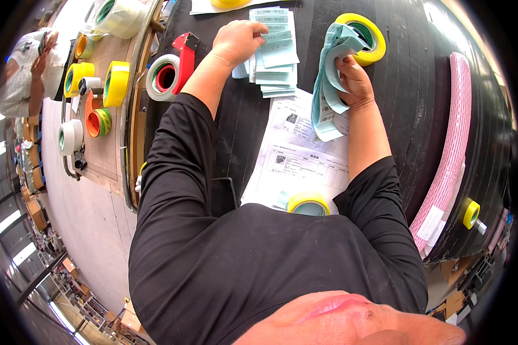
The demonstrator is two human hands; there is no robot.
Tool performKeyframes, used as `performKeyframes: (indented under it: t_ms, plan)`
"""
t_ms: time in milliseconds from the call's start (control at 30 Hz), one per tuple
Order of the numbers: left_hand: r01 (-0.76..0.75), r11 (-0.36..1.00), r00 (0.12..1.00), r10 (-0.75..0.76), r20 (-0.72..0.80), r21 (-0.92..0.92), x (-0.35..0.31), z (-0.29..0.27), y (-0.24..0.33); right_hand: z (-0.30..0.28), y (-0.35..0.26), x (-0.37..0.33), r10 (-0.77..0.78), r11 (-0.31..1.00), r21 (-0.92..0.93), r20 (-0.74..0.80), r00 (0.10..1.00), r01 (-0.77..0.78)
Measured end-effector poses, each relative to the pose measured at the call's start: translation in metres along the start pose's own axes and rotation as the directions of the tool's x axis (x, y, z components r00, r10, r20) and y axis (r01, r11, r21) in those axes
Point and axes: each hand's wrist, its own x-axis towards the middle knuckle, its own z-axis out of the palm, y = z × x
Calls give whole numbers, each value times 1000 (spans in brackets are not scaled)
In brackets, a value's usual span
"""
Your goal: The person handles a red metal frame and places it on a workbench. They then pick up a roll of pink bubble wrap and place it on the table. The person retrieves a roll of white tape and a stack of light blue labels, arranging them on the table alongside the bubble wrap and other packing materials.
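Note:
My left hand [236, 43] is at the top edge of a spread of pale blue barcode labels [277, 72], its thumb and fingers closed on one of them. To the right, my right hand [357, 80] grips a long looped strip of pale blue labels [323, 98], which hangs in folds down over the paper. Printed paper sheets [265, 167] with small pictures and tables lie below the labels, partly covered by the strip. Just beyond my right hand is a yellow tape roll [377, 49], partly hidden by the strip.
A red tape dispenser [187, 60] stands left of my left forearm. Another tape roll [308, 201] sits close to my chest. A pink patterned roll [452, 132] lies along the table's right side. On a side table [112, 155] are several tape rolls. Another person [23, 80] stands at far left.

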Motion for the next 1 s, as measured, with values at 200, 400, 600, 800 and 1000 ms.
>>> performKeyframes:
  t_ms: [200,400,600,800,1000]
  plan:
    - [-45,963,999,45,-6,-265,-1,-13,12,-14,4,5,-52,999,3,-13,999,52]
    - [-131,865,981,183,60,-484,12,-25,50,-20,13,12,-203,975,-98,-2,979,202]
    - [-31,780,964,189,188,-625,18,-26,68,-5,11,6,-210,977,-42,33,977,211]
    - [40,609,949,226,222,-792,10,-33,67,-18,12,7,-201,978,-34,120,972,206]
    - [-99,972,992,80,92,213,8,-16,15,-14,6,4,-7,1000,-30,72,997,9]
